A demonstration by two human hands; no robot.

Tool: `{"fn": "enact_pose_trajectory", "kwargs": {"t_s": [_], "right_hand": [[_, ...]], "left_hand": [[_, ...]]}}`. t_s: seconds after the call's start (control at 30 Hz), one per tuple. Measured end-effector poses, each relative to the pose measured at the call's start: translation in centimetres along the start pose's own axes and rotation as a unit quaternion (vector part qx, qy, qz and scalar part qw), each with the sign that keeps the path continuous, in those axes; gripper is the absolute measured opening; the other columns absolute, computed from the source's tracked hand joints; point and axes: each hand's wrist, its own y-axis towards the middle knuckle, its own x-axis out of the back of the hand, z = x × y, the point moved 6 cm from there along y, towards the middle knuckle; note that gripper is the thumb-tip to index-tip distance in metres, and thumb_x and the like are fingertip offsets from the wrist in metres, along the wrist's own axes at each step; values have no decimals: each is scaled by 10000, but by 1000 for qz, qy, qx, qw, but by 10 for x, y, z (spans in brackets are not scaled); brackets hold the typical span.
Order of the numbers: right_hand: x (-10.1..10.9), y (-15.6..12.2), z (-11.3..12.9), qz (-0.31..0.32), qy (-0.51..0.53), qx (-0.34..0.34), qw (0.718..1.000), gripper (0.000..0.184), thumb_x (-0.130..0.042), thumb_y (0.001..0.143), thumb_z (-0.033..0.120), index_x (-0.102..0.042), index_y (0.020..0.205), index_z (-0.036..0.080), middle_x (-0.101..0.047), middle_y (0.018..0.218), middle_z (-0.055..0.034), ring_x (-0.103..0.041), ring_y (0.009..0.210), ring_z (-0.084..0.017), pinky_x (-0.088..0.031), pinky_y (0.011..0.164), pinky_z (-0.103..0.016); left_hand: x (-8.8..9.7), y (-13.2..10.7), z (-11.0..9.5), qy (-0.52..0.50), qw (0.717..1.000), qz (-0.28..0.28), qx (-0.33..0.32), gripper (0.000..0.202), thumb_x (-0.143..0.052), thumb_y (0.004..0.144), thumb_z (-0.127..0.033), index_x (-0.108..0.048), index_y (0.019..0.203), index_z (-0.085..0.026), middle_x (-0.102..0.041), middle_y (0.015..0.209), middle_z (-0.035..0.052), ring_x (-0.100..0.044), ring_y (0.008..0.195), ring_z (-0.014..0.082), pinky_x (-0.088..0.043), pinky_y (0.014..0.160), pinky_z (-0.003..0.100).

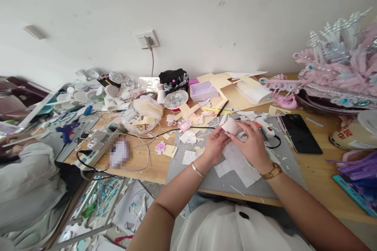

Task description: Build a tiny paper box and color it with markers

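A small pale piece of paper is pinched between both hands above the grey cutting mat. My left hand holds its lower left side, fingers closed and a bracelet on the wrist. On the other side, my right hand grips it between thumb and fingers, wearing a ring and a gold watch. White paper sheets lie on the mat beneath the hands. To the left are paper scraps and a small pink framed piece.
A tablet-like black device lies at right, near pink beaded headpieces. At left stand a power strip with cables and a blue glue gun. A lilac box sits at the back. Another person's sleeve shows far left.
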Motion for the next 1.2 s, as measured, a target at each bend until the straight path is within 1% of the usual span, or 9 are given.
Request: {"fn": "enact_pose_trajectory", "kwargs": {"t_s": [0.17, 0.3, 0.43, 0.53, 0.63, 0.7, 0.9, 1.1, 1.2], "right_hand": [[1, -1, -3, -3, -29, -13, 1000, 390, -651, 870, 445, -638, 1195, 232, -628, 1125, -135, -594, 1089, -323, -484, 973, -523], [1, -1, -6, 0, -23, -18, 1000, 401, -654, 866, 472, -626, 1183, 230, -639, 1122, -134, -596, 1087, -321, -478, 971, -523], [0, -1, -13, 8, 5, -33, 999, 388, -678, 842, 464, -632, 1154, 237, -634, 1112, -127, -599, 1077, -315, -490, 949, -507], [-1, -1, -17, 5, 23, -35, 999, 371, -691, 830, 447, -637, 1128, 232, -631, 1099, -125, -602, 1064, -311, -504, 920, -493], [0, -1, -18, -3, 27, -33, 999, 346, -694, 829, 419, -628, 1107, 225, -633, 1100, -129, -599, 1074, -313, -513, 902, -486], [0, -1, -17, -7, 25, -32, 999, 345, -702, 824, 413, -615, 1098, 222, -636, 1093, -128, -598, 1075, -313, -514, 896, -482], [0, -2, -14, -15, -7, -31, 999, 358, -685, 844, 460, -587, 1094, 223, -638, 1076, -134, -591, 1067, -318, -481, 936, -504], [0, -3, -11, -17, -28, -19, 999, 354, -681, 851, 473, -576, 1086, 230, -643, 1076, -132, -598, 1065, -318, -482, 935, -501], [-2, -4, -11, -16, -39, -16, 999, 354, -669, 860, 473, -575, 1086, 218, -655, 1077, -143, -608, 1061, -319, -494, 912, -492]], "left_hand": [[2, 1, 2, -9, 1000, -11, 2, 405, -856, 662, -301, -717, 1021, -178, -737, 1133, 78, -675, 1078, 221, -498, 992, 351], [4, 2, 5, -19, 1000, -18, -9, 427, -862, 654, -298, -707, 1038, -193, -732, 1110, 63, -672, 1066, 219, -488, 996, 368], [7, 2, 9, -27, 999, -35, -13, 495, -849, 655, -259, -678, 1118, -217, -730, 1068, 51, -663, 1063, 218, -467, 1004, 393], [8, 1, 9, -35, 999, -32, -9, 518, -808, 650, -212, -660, 1146, -221, -723, 1061, 46, -664, 1009, 199, -464, 981, 382], [6, -1, 8, -56, 998, -19, -3, 522, -735, 622, -168, -642, 1133, -220, -712, 979, 23, -656, 882, 156, -474, 942, 358], [5, -2, 7, -65, 998, -13, -4, 520, -694, 607, -156, -619, 1117, -223, -696, 932, 7, -645, 838, 141, -477, 934, 354], [2, -4, 8, -37, 999, -17, -9, 528, -698, 626, -187, -543, 1126, -253, -678, 992, 7, -650, 977, 172, -458, 991, 381], [4, -4, 8, -38, 999, -19, -23, 503, -729, 683, -270, -527, 1144, -261, -672, 1072, 22, -652, 1023, 179, -451, 1000, 382], [6, -3, 10, -44, 998, -23, -31, 511, -751, 682, -247, -541, 1147, -260, -680, 1059, 18, -657, 1026, 180, -461, 989, 371]]}}
